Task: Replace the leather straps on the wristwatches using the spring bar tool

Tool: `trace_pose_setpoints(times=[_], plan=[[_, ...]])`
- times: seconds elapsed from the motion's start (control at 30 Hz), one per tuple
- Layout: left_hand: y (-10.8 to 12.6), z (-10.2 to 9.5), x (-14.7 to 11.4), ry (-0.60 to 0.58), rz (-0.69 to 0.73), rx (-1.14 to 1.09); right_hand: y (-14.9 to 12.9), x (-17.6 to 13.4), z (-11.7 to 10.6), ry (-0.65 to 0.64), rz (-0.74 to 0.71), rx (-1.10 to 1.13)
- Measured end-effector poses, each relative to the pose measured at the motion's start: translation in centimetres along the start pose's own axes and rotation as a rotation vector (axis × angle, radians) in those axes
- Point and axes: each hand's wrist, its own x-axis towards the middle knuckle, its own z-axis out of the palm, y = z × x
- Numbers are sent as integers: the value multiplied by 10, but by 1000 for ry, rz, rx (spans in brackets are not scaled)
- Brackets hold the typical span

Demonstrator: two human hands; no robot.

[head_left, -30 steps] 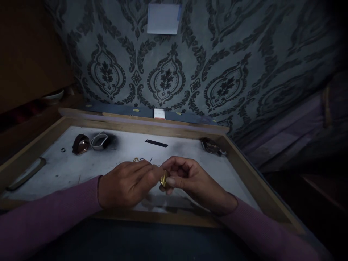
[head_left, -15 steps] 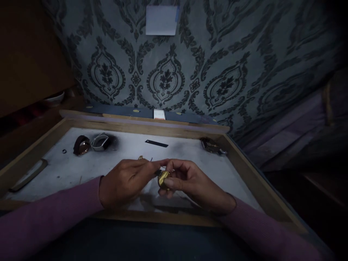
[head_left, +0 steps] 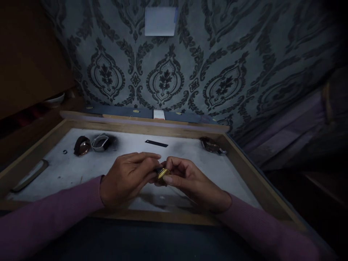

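A round gold-coloured watch case (head_left: 163, 174) is pinched between the thumb and fingers of my right hand (head_left: 191, 181), above the white bottom of the shallow wooden tray. My left hand (head_left: 133, 175) closes at the left edge of the case, with its index finger stretched over the top. A small dark piece (head_left: 158, 169) shows between the left fingertips and the case. Whether it is part of a strap or a tool I cannot tell. Beyond the hands lies a flat black strip (head_left: 156, 143) with a hole at one end.
At the tray's left rest a brown-strapped watch (head_left: 82, 146), a light-strapped watch (head_left: 100, 142), a small black ring (head_left: 65, 152) and a curved band (head_left: 31, 176). A dark watch (head_left: 212, 145) lies far right. A small white box (head_left: 159, 114) stands behind the wooden rim (head_left: 130, 127).
The gold case has tilted and now appears flatter. My left fingers have shifted beside it, and its index finger has lifted away from the right hand. The small gold piece behind them no longer shows.
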Motion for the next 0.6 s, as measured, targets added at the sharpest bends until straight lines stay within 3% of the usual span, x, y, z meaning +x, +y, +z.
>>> trace_pose_setpoints(times=[0.4, 0.6], plan=[[-2, -4, 2, -80, 27, 9, 3, 0, -1, 39, 5, -56], [-2, -5, 2, -129, -113, -181, 3, 1, -2, 54, 14, -73]])
